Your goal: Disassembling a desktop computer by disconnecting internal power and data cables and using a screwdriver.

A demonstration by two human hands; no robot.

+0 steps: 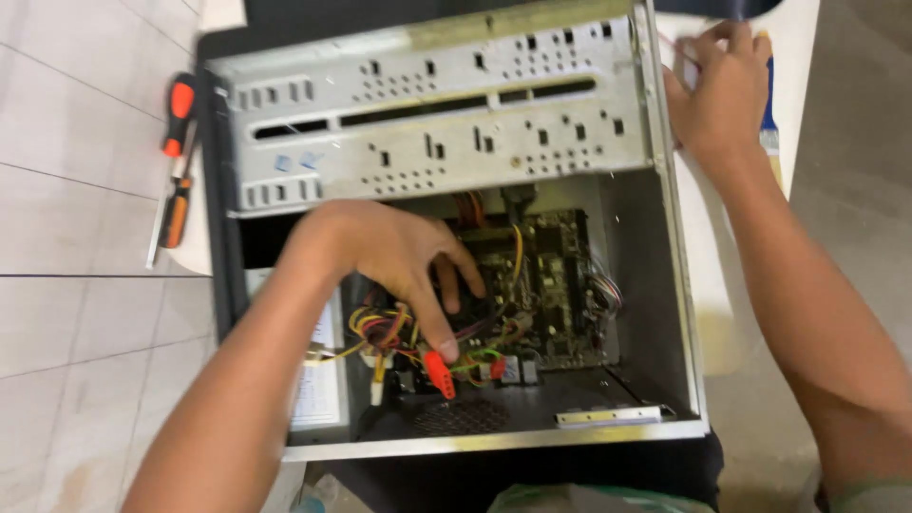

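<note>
An open grey computer case [665, 285] lies on its side on a tiled floor. My left hand [394, 256] reaches inside it, fingers spread down among a bundle of coloured wires [380, 328] over the dark motherboard [556, 285], one fingertip close to a red connector [439, 372]. Outside the case's far right corner, my right hand [720, 90] rests on a white surface, fingers curled near a small pale object that is too blurred to name, beside a blue-handled brush [768, 100].
Two screwdrivers with orange and black handles [177, 157] lie on the floor left of the case. The perforated metal drive bay [427, 123] spans the case's upper half. A white label [318, 380] sits on the power supply at lower left.
</note>
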